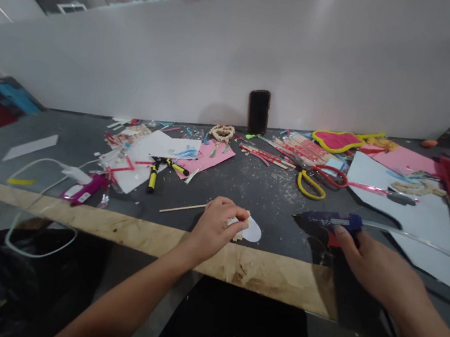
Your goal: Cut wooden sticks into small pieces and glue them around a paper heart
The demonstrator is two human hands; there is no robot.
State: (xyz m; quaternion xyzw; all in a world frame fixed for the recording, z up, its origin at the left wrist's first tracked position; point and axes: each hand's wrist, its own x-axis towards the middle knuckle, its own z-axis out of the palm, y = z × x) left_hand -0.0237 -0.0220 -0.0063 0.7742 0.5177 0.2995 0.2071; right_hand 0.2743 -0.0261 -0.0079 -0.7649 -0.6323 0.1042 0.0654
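Note:
My left hand (220,222) rests near the table's front edge, its fingers curled together over a small rounded white paper piece (254,232). Small beige bits (238,237) show at its fingertips; what exactly is pinched there is hidden. From beneath this hand a thin wooden stick (181,208) points left. On the right, my right hand (369,261) grips a dark blue glue gun (331,219), its nozzle pointing left. A clear glue stick (416,237) extends from the gun's back end.
Red-and-yellow scissors (311,190) lie beyond the glue gun, near wrapped sticks (301,149). A phone (258,111) leans on the white partition (160,65). Yellow-and-black pliers (153,176) lie on papers. A purple device (85,189) with a white cable sits left, near the edge.

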